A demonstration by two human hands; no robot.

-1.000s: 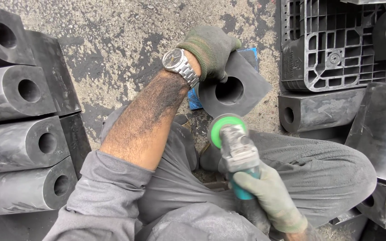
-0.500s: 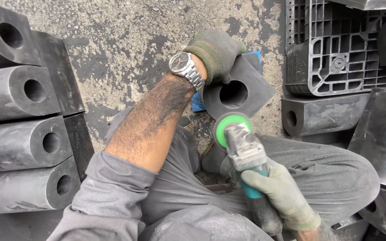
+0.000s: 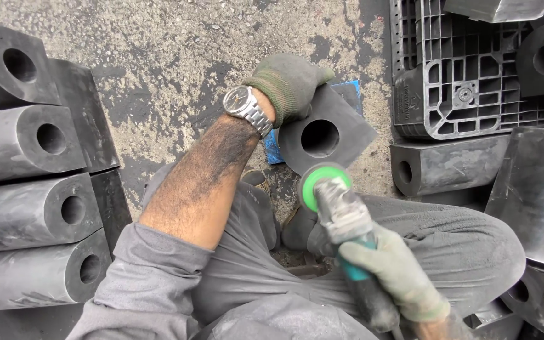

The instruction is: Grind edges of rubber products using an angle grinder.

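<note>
Left hand (image 3: 288, 85), gloved, grips the top edge of the black rubber block (image 3: 328, 129) with a round hole, standing on the floor (image 3: 177, 50). Right hand (image 3: 395, 274) clenched on angle grinder (image 3: 341, 217); green disc (image 3: 322, 179) just below the block, probably not touching.

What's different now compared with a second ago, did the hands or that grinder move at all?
Very little. The right hand still grips the angle grinder, whose green disc has edged slightly closer to the black rubber block. The left hand stays clamped on that block's top edge. The stacked blocks and the plastic pallet have not moved.
</note>
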